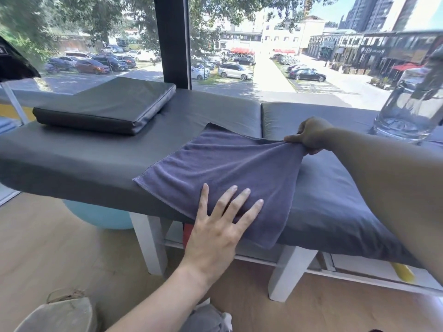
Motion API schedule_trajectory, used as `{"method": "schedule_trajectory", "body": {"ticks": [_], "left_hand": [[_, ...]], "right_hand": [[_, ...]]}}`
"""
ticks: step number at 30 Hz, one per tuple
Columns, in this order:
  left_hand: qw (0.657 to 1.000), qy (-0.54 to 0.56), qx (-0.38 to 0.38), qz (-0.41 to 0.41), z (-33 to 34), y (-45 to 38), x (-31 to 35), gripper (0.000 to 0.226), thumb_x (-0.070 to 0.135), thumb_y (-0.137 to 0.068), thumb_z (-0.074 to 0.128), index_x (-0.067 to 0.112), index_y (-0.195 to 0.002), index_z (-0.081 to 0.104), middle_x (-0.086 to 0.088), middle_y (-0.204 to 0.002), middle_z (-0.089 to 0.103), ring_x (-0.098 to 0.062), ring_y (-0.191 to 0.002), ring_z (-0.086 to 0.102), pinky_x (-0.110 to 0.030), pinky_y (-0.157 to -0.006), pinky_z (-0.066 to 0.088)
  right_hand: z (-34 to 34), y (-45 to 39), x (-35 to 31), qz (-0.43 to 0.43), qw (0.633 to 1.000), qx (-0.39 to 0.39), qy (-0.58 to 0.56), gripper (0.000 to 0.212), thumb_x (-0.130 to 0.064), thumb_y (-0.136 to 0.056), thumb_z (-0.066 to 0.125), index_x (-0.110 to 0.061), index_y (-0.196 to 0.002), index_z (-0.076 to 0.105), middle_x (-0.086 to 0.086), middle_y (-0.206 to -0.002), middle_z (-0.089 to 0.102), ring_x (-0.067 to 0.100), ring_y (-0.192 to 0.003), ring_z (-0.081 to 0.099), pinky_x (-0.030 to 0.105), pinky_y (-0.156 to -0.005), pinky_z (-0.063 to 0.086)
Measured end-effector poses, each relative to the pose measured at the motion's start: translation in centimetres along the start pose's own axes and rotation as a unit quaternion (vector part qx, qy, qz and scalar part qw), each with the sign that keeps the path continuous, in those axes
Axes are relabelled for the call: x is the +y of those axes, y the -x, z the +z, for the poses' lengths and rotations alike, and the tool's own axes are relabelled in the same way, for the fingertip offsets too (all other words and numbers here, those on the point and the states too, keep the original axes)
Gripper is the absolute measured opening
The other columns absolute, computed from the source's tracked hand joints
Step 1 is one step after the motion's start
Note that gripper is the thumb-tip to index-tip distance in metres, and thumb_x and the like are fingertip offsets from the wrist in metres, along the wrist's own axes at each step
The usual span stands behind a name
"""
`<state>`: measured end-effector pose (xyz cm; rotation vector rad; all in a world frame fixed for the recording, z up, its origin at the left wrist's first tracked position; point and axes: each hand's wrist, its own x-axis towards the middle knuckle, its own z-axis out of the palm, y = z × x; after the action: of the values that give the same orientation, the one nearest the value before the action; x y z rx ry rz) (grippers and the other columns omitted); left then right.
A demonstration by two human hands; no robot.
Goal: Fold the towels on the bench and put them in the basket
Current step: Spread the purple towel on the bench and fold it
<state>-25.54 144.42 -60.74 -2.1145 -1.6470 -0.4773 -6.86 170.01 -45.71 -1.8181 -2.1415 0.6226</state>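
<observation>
Purple towel (223, 168) mid-frame on the bench (72, 152); left hand (215, 236) presses flat, right hand (309, 135) pinches a corner; overhanging edge may slide off.

A grey padded bench (84, 149) carries a purple towel (223, 168), a dark cushion (107, 104) and a glass (407, 111).

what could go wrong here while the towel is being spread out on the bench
The towel already hangs over the front edge of the bench; only the left hand, pressing flat, pins it, so it may slide to the floor. The right hand pinches just one far corner, so pulling could bunch the cloth and skew the fold. A tall glass vase stands close behind that arm and could be knocked.
</observation>
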Motion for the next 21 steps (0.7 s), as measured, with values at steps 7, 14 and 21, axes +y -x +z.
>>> {"method": "schedule_trajectory", "body": {"ticks": [7, 14, 21], "left_hand": [[0.998, 0.023, 0.052, 0.019, 0.3, -0.2, 1.0, 0.082, 0.017, -0.077, 0.054, 0.026, -0.157, 0.035, -0.002, -0.154, 0.047, -0.027, -0.147, 0.038, -0.074, -0.113, 0.018], [0.993, 0.045, 0.092, 0.061, 1.4, -0.1, 1.3, 0.064, 0.011, -0.088, 0.05, 0.021, -0.151, 0.047, 0.001, -0.151, 0.052, -0.023, -0.146, 0.041, -0.056, -0.118, 0.03], [0.917, 0.317, 0.243, -0.013, -1.5, -1.0, 1.2, 0.027, 0.014, -0.094, 0.053, 0.012, -0.111, 0.074, 0.007, -0.099, 0.076, -0.011, -0.09, 0.072, -0.031, -0.082, 0.055]], "right_hand": [[0.5, 0.0, 0.1, 0.091, 0.99, -0.073, -0.074, 0.02, -0.025, -0.092, 0.074, -0.008, -0.09, 0.062, 0.006, -0.071, 0.056, 0.019, -0.053, 0.055, 0.024, -0.049, 0.053], [-0.5, -0.8, 0.4, 0.117, 0.979, -0.07, -0.15, 0.017, -0.018, -0.099, 0.063, -0.017, -0.083, 0.059, 0.0, -0.07, 0.052, 0.01, -0.055, 0.046, 0.01, -0.037, 0.041], [-2.3, 0.5, 2.6, 0.129, 0.978, -0.161, 0.004, 0.011, -0.019, -0.101, 0.06, -0.013, -0.105, 0.068, 0.009, -0.091, 0.075, 0.019, -0.075, 0.071, 0.02, -0.05, 0.05]]}}
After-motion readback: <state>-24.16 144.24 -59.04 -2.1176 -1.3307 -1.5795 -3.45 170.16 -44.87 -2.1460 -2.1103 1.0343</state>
